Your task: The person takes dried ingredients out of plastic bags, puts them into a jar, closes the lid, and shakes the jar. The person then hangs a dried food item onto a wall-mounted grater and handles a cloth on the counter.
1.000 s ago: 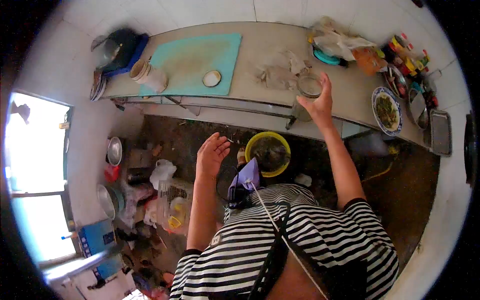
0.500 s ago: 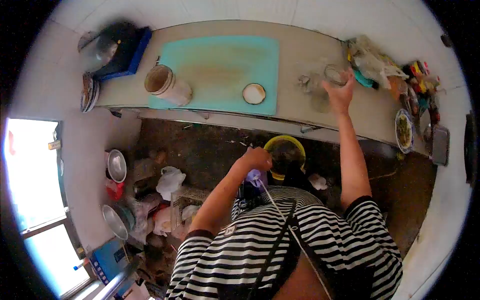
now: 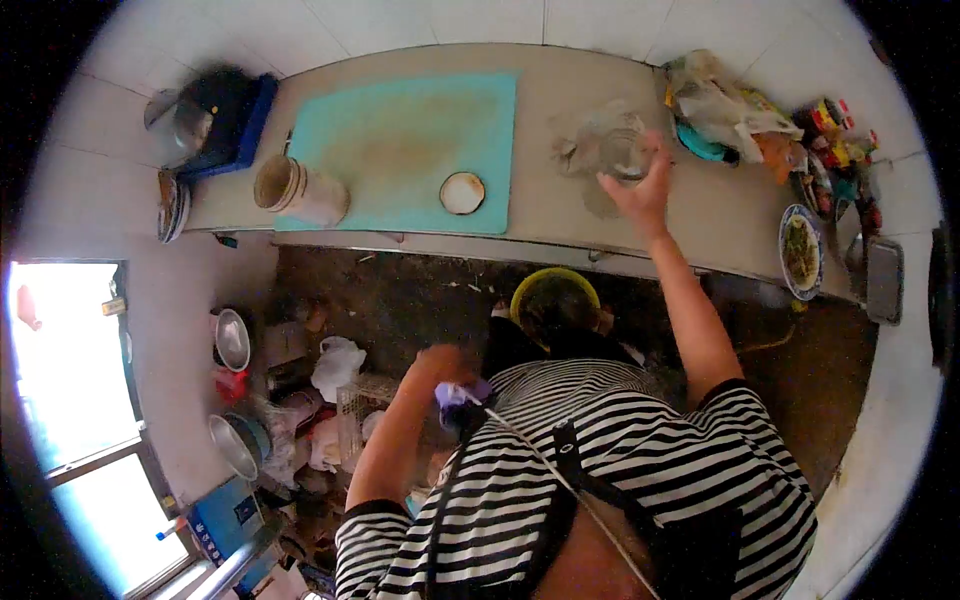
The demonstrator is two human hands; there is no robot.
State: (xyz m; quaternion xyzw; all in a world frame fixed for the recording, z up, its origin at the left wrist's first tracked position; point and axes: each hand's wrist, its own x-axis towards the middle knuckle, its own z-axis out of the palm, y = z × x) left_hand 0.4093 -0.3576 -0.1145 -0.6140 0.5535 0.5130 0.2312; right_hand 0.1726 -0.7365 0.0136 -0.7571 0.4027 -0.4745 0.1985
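The clear glass jar [image 3: 625, 155], open mouth showing, is in the upper right of the frame, over the counter [image 3: 730, 215]. The right hand [image 3: 642, 196] has hold of it in a wide C-shaped grip, thumb on the near-left side and fingers on the right; whether the base touches the counter cannot be determined. Smooth glass calls for thumb and fingers squarely opposed on the wall, pressure firm but even, and the mouth kept level; a grip confined to the rim would let the jar swing. Crumpled clear plastic [image 3: 570, 155] adjoins the jar on the left and could snag its base, so it merits clearance. Farther left, a round white lid [image 3: 462, 193] lies on the turquoise cutting board [image 3: 400, 130], near its lower right corner; a whitish plastic tub [image 3: 315, 197] is at the lower left corner, mouth open. The left hand [image 3: 440, 364], at lower centre, is blurred beside a purple cloth item [image 3: 455, 394]; its finger opening and any hold cannot be confirmed. A yellow-rimmed basin [image 3: 555, 272] is below the counter edge, and a blue-rimmed plate of food [image 3: 800, 250] is at right.
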